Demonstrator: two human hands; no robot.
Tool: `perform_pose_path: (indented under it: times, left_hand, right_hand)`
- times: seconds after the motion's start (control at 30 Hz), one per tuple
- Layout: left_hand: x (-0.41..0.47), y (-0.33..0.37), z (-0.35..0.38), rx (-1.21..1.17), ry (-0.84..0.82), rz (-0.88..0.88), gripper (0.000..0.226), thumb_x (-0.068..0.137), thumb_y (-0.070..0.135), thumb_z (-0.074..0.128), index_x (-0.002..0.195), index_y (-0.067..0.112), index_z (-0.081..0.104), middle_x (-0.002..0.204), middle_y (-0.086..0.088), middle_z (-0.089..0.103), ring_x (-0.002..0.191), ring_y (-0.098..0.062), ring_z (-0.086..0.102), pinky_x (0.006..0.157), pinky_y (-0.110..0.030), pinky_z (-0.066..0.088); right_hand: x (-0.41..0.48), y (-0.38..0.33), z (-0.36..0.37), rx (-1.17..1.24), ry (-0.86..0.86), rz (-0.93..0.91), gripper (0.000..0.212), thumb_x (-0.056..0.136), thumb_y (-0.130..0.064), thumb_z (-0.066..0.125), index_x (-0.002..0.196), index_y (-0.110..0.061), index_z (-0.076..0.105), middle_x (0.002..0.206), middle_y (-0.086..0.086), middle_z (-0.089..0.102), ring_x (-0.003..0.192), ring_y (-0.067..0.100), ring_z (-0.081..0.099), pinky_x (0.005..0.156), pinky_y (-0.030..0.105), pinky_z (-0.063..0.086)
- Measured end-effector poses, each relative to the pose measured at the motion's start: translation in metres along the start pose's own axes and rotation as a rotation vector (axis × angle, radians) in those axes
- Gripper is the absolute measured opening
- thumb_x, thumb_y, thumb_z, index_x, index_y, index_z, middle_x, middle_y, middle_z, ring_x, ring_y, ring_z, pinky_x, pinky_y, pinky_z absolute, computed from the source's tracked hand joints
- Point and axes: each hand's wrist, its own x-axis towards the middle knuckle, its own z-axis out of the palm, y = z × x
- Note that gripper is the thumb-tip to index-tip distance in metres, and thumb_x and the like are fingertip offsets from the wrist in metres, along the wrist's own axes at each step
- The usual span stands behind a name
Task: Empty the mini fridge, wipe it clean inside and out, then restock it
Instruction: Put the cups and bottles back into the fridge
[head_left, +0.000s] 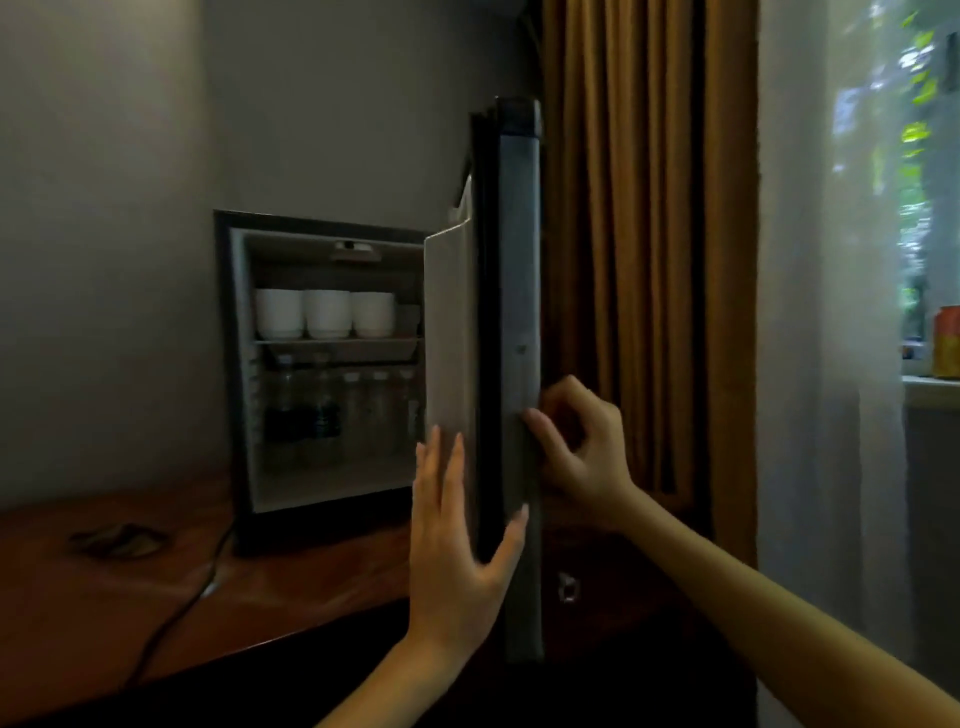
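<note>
Left hand (457, 545) flat on the fridge door (519, 312), right hand (582, 452) curled at its edge, grip unclear: best swing it wide, steadily, before reaching for the cups (327, 314)

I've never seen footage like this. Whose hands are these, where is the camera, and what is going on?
No machine here: a person wears one wide-angle camera on the head, so you look down their arms. A small black mini fridge stands open on a brown wooden desk. Three white cups sit on its upper shelf, clear bottles below. The left hand lies flat on the inside of the grey fridge door, thumb across its edge. The right hand, fingers curled, touches the door's outer side; whether it grips is unclear.
</note>
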Motion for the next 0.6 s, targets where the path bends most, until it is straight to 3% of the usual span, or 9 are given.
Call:
perform_pose_path:
  times: [0.1,0.2,0.27,0.37,0.47,0.6]
  left_hand:
    - [0.004,-0.03,-0.041,0.102,0.049,-0.062,0.085,0.084,0.059,0.055,0.152,0.023,0.02,0.157,0.014,0.019,0.147,-0.008,0.013,0.116,-0.044,0.028]
    - [0.011,-0.058,-0.078,0.183,0.118,-0.175,0.089,0.083,0.051,0.063,0.153,0.021,0.017,0.148,0.017,0.03,0.136,0.008,0.025,0.108,-0.009,0.025]
    - [0.017,-0.079,-0.097,0.203,0.157,-0.253,0.086,0.086,0.036,0.068,0.153,0.018,0.018,0.146,0.017,0.029,0.129,0.015,0.024,0.099,0.003,0.021]
    - [0.029,-0.112,-0.118,0.204,0.19,-0.353,0.08,0.085,0.043,0.059,0.152,0.02,0.022,0.152,0.008,0.032,0.137,0.001,0.03,0.11,-0.016,0.029]
    - [0.041,-0.151,-0.136,0.213,0.189,-0.468,0.081,0.081,0.053,0.055,0.151,0.024,0.026,0.149,0.006,0.041,0.136,-0.008,0.039,0.109,-0.034,0.038]
    - [0.065,-0.198,-0.156,0.233,0.124,-0.587,0.078,0.084,0.054,0.054,0.151,0.029,0.023,0.142,0.005,0.05,0.128,-0.013,0.05,0.101,-0.038,0.047]
  right_hand:
    - [0.004,-0.021,0.057,0.035,-0.024,-0.08,0.025,0.09,-0.034,0.062,0.089,-0.01,0.059,0.085,-0.002,0.059,0.077,0.013,0.058,0.066,0.031,0.048]
    - [0.001,-0.033,0.106,-0.029,-0.102,-0.215,0.024,0.092,-0.03,0.058,0.109,-0.012,0.062,0.111,-0.001,0.059,0.104,0.012,0.056,0.088,0.03,0.046]
    - [-0.005,-0.031,0.137,-0.082,-0.186,-0.279,0.036,0.095,-0.028,0.053,0.127,-0.013,0.058,0.134,0.0,0.053,0.127,0.013,0.047,0.109,0.033,0.034]
    - [-0.012,-0.022,0.187,-0.166,-0.311,-0.282,0.049,0.099,-0.028,0.043,0.147,-0.02,0.037,0.156,-0.001,0.03,0.146,0.016,0.023,0.12,0.042,0.013]
    - [-0.018,-0.009,0.234,-0.248,-0.39,-0.238,0.056,0.1,-0.027,0.04,0.153,-0.023,0.022,0.161,-0.002,0.014,0.149,0.019,0.011,0.119,0.047,0.01]
    - [-0.02,0.007,0.29,-0.302,-0.414,-0.201,0.061,0.098,-0.027,0.039,0.154,-0.022,0.015,0.162,0.002,0.008,0.149,0.024,0.008,0.117,0.049,0.011]
